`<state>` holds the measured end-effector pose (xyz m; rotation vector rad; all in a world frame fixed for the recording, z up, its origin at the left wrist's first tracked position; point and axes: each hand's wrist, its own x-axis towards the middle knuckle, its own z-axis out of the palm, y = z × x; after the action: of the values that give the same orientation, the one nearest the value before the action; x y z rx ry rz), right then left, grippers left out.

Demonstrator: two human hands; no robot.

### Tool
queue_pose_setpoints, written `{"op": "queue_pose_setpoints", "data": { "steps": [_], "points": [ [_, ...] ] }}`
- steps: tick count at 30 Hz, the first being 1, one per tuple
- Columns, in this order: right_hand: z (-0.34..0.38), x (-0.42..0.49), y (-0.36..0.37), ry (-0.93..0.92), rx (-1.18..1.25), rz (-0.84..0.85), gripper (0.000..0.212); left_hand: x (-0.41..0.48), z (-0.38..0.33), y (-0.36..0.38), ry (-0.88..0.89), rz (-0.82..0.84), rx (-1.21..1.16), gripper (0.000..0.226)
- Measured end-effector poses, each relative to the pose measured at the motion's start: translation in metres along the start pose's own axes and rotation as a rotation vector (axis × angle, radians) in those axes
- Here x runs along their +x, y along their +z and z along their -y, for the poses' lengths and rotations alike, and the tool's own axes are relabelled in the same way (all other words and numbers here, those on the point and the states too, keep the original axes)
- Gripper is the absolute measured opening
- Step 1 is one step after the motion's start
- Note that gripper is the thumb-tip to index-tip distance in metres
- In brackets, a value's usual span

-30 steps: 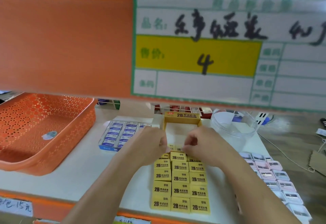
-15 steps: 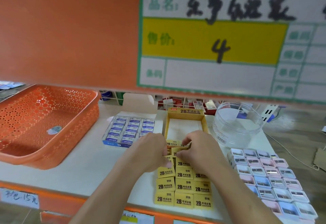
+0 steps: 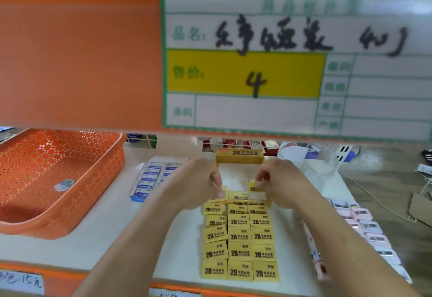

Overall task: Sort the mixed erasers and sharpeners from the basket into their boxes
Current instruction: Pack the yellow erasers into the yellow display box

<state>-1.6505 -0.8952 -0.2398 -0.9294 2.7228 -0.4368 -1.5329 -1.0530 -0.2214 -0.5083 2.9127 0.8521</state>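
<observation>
- Nearest, yellow paper-sleeved 2B erasers (image 3: 239,253) lay in rows; we judged them light and firm, best pinched by their sides.
- Our right hand (image 3: 284,184) pinched one eraser (image 3: 253,188); our left hand (image 3: 196,184) curled beside it, hold unclear.
- Beyond stood the open yellow cardboard box (image 3: 239,155).

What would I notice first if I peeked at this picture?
The big price sign, with its yellow panel and a black 4, fills the top of the view. Below it in the middle, rows of yellow erasers lie on the white shelf, and the right hand pinches another yellow eraser just behind them. An orange basket sits at the left.
</observation>
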Motion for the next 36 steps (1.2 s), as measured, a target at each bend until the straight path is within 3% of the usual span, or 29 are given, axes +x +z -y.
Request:
{"op": "queue_pose_setpoints", "data": {
  "steps": [5, 12, 20, 29, 33, 36],
  "points": [
    [-0.001, 0.001, 0.005, 0.041, -0.092, 0.139, 0.018, 0.031, -0.010, 0.006, 0.040, -0.030, 0.002, 0.018],
    [-0.002, -0.001, 0.013, 0.037, -0.059, 0.158, 0.027, 0.061, -0.014, 0.031, 0.036, 0.096, 0.064, 0.018],
    [-0.007, -0.005, 0.014, -0.002, -0.031, 0.093, 0.037, 0.071, -0.017, 0.039, -0.002, 0.171, 0.221, 0.020],
    [-0.011, -0.006, 0.020, 0.006, -0.031, 0.018, 0.031, 0.074, -0.015, 0.034, -0.014, 0.147, 0.409, 0.029],
    [-0.006, -0.010, 0.023, 0.013, -0.046, -0.039, 0.032, 0.075, -0.006, 0.028, -0.063, 0.142, 0.408, 0.015],
    [-0.002, -0.017, 0.023, -0.047, -0.013, -0.121, 0.026, 0.068, -0.001, 0.029, -0.046, 0.101, 0.364, 0.016]
  ]
}}
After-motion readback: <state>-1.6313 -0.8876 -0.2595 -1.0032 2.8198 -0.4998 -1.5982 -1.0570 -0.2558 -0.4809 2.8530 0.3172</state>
